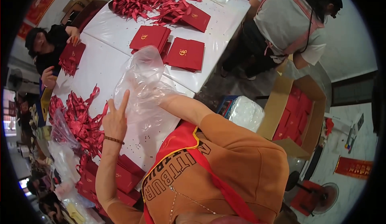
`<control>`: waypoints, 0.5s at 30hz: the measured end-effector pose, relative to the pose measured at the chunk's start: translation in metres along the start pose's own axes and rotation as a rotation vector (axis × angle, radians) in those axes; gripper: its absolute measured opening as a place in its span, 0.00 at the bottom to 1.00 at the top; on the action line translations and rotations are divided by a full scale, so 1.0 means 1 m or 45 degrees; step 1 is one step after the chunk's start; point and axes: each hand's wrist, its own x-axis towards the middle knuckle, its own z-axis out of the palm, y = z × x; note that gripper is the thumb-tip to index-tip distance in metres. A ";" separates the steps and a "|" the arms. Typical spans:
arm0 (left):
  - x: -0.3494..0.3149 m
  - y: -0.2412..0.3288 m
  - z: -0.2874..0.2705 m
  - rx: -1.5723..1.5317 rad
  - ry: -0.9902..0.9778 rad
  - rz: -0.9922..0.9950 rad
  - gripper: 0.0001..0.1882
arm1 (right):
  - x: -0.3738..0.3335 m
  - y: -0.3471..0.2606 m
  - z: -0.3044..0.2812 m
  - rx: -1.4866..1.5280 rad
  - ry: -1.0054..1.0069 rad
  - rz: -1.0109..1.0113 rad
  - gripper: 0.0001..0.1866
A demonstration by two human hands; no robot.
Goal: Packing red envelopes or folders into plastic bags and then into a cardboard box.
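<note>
A clear plastic bag (pixel 146 65) surrounds my right hand (pixel 138 86), which shows only faintly through the film. The bag stands puffed out over the white table, and its wrinkled mouth reaches back to my wrist. How the fingers inside are bent, I cannot make out. At the bag's left side is my left hand (pixel 115 121), open, with two fingers stretched up and apart. Whether a fingertip touches the film is unclear. Just beyond the bag lie two stacks of flat red gift bags with gold emblems, a left stack (pixel 148 38) and a right stack (pixel 185 55).
Red ribbon handles (pixel 82 121) heap up at my left, above more red bags (pixel 126 175). Another ribbon heap (pixel 136 3) covers the far table (pixel 100 51). One co-worker (pixel 48 49) handles red bags; another (pixel 289 23) stands right. A cardboard box (pixel 277 99) holds red packs.
</note>
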 end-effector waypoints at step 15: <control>0.025 -0.034 0.053 0.121 -0.133 -0.149 0.30 | -0.104 0.067 0.053 -0.100 0.280 0.425 0.33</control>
